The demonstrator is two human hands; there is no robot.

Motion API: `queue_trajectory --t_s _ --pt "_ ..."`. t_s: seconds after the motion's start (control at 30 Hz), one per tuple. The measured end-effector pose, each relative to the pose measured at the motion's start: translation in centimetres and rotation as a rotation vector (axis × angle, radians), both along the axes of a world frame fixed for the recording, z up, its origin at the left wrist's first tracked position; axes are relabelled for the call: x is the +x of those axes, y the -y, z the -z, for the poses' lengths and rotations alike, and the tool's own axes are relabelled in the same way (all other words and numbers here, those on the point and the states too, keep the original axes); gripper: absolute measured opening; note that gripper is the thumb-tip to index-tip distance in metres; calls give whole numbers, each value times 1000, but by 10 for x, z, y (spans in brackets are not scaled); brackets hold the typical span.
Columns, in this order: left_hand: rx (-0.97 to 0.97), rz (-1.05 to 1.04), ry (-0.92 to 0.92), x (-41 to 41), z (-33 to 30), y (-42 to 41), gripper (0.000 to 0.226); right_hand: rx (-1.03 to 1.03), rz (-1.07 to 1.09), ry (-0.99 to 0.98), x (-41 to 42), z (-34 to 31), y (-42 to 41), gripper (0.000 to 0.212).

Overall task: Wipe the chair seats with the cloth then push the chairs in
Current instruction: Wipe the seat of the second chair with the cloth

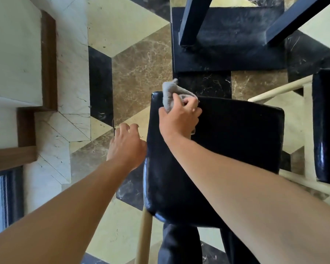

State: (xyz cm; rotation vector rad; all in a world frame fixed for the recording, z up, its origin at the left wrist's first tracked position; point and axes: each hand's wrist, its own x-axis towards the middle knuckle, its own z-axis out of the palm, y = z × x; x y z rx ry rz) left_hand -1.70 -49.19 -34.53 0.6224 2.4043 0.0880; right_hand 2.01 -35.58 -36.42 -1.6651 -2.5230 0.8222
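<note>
A chair with a glossy black padded seat and pale wooden legs stands right below me. My right hand presses a crumpled grey cloth onto the seat's far left corner, with part of the cloth sticking out past the edge. My left hand hovers over the floor just left of the seat with its fingers apart and nothing in it. A second black chair seat shows at the right edge, partly cut off.
A dark table base with two slanted dark legs stands just beyond the chair. White marble steps with brown wooden trim run along the left. The floor is patterned marble in cream, brown and black.
</note>
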Motion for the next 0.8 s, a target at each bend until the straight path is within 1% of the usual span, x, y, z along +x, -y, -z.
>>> queue_trajectory --t_s 0.1,0.2,0.3,0.37,0.5,0.57,0.6,0.67,0.7,0.77,0.8 --pt "20 -9 4 -1 -1 11 48 28 -233 61 -16 -5 10 44" --pt "13 -15 14 0 -2 24 45 38 -493 158 -18 -9 28 30" --pt "0 -39 28 2 -5 34 43 -31 -633 163 -8 -11 42 24" --pt "-10 -43 23 3 -7 41 43 -111 -623 108 1 -13 50 24" --pt "7 -91 27 4 -12 48 45 -333 -398 -89 20 -21 59 27" --pt "38 -129 28 5 -17 49 44 -371 -367 -157 26 -29 60 28" --pt "54 -144 25 5 -19 49 44 -369 -416 -164 28 -33 61 27" --pt "79 -173 15 6 -23 56 41 -350 -617 -119 35 -39 68 26" --pt "91 -197 13 8 -23 62 41 -311 -755 -63 37 -41 72 26" --pt "109 -252 19 13 -24 72 48 -212 -1052 66 44 -42 84 28" --pt "112 -276 22 16 -23 75 51 -213 -1174 113 47 -42 89 31"
